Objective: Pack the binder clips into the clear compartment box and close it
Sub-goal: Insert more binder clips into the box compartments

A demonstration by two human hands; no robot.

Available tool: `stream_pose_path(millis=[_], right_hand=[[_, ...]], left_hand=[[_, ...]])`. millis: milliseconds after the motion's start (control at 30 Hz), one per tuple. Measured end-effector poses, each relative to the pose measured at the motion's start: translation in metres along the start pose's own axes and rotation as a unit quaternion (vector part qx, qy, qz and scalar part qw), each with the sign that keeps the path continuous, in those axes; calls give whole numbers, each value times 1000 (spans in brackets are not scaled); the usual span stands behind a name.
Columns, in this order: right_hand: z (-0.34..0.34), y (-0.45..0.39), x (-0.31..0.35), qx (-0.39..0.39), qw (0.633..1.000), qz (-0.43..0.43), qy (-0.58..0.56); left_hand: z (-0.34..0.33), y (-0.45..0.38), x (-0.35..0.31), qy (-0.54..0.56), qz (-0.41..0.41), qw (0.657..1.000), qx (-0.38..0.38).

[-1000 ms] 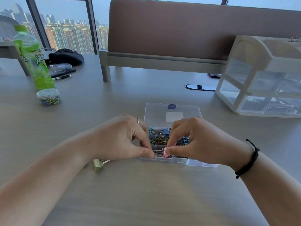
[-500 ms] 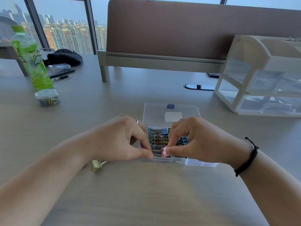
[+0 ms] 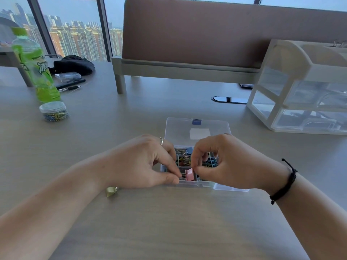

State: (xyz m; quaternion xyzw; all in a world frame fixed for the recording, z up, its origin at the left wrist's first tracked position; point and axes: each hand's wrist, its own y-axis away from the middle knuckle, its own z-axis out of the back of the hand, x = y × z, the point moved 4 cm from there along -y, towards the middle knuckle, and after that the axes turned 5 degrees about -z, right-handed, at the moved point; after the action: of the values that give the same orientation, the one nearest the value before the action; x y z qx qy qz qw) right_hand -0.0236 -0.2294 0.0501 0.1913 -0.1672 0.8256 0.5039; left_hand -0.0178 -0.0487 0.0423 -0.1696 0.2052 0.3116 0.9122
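The clear compartment box [image 3: 187, 183] lies open on the desk, its lid [image 3: 180, 128] folded back flat with a blue latch at the far edge. Several coloured binder clips fill its compartments. A pink binder clip [image 3: 189, 174] sits in the near middle compartment. My left hand [image 3: 142, 162] pinches that clip's wire handles between thumb and forefinger. My right hand [image 3: 225, 162] pinches the clip's right side with thumb and forefinger. A yellow-green binder clip [image 3: 111, 191] lies on the desk just under my left wrist, outside the box.
A green drink bottle [image 3: 35, 68] and a small round tub of paper clips [image 3: 53, 111] stand at the far left. Pens [image 3: 70, 87] and a black pouch [image 3: 74, 64] lie behind them. A clear drawer unit [image 3: 304, 87] stands at the right, a desk divider [image 3: 187, 70] behind.
Both hands stay over the box's near compartments. The pink clip now shows more plainly between the fingertips, seated a little lower in its compartment.
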Motion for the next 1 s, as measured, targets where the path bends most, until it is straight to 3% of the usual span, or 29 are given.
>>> stream_pose_path(millis=[1000], right_hand=[[-5,-3,-4,12,1000,-9,-20]], left_hand=[[2,0,7,5,-11,1000,-10]])
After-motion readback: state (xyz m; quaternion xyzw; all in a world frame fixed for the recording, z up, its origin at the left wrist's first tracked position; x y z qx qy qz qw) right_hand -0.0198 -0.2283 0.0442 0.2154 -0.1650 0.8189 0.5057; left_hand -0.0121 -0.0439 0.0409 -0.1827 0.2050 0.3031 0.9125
